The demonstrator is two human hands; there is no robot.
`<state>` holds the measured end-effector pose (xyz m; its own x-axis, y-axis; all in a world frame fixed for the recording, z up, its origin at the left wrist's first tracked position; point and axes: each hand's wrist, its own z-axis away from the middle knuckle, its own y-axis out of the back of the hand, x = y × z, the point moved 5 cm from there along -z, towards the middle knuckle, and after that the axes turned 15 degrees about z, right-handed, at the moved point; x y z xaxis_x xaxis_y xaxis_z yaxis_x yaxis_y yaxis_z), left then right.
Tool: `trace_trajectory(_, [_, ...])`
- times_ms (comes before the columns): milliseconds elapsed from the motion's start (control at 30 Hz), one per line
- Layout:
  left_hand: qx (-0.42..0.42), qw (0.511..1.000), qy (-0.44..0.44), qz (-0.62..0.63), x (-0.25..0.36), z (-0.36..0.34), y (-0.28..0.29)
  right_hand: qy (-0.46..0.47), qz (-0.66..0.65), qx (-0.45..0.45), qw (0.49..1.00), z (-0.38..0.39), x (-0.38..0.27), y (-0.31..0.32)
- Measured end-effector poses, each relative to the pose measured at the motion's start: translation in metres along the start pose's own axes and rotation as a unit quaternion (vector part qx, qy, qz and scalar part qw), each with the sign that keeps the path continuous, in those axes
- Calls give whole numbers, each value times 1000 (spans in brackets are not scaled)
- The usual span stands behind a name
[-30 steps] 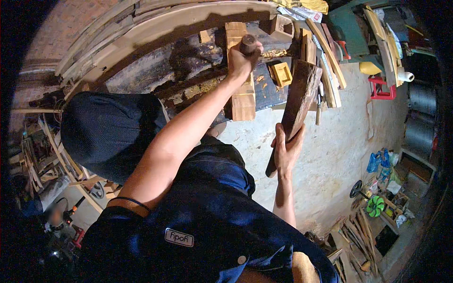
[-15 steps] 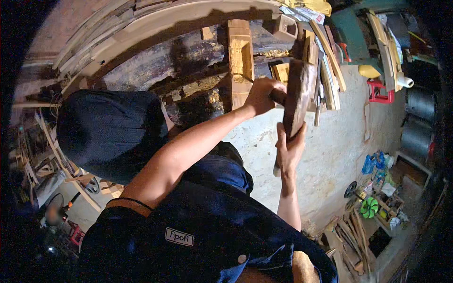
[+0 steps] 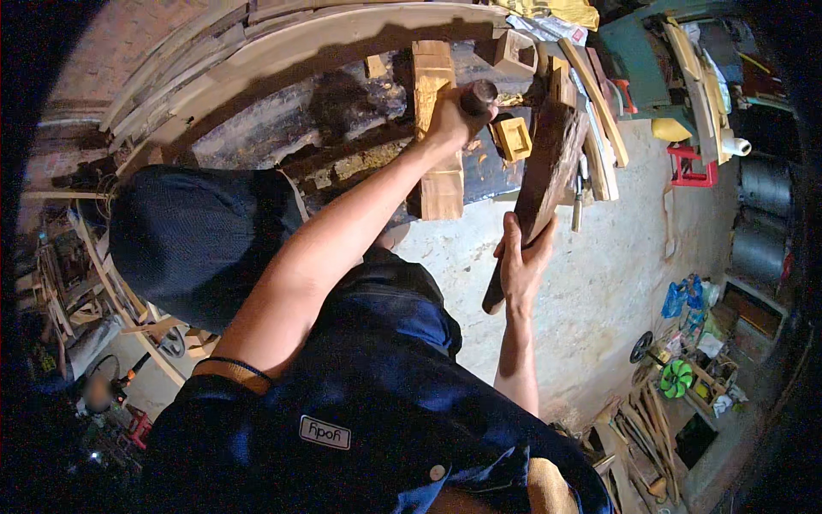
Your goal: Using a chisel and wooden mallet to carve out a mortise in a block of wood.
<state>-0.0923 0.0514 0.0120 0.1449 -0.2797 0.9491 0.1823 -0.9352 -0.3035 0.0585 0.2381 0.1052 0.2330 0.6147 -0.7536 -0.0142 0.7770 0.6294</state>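
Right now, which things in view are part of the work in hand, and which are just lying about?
In use:
- dark wooden plank, gripped low by the right hand
- dark tool handle, held raised in the left hand

Lying about:
- pale upright wooden block
- small yellow wooden frame
- red stool
- green fan wheel
- blue bag

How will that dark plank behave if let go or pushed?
The plank looks stiff: it stays straight though the right hand grips only its lower end. Probably heavy for its size, being thick dark wood. Tilted on end, it would likely tip over if released.
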Motion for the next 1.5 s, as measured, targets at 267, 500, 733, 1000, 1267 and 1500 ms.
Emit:
trace_trajectory(267, [-39, 998, -9, -50, -11, 37, -30, -21, -88, 16, 996, 13, 14, -3])
trace_trajectory(500, [-137, 987, -82, 7, 17, 52, -48, 150, -161, 171, 960, 20, -1, 15])
trace_trajectory(733, [-133, 989, -8, -60, 9, 48, -43, 30, 86, 25, 996, -7, -5, 6])
trace_trajectory(1000, [-104, 977, -3, -186, 7, 32, -32, 95, 144, 29, 985, -26, 9, -1])
trace_trajectory(1267, [12, 996, 63, 55, 21, -14, 17, -14, -45, 11, 999, -5, 3, 4])
trace_trajectory(1500, [7, 1000, -8, -13, -14, 5, 15, -48, -48, -13, 998, 6, 10, 0])
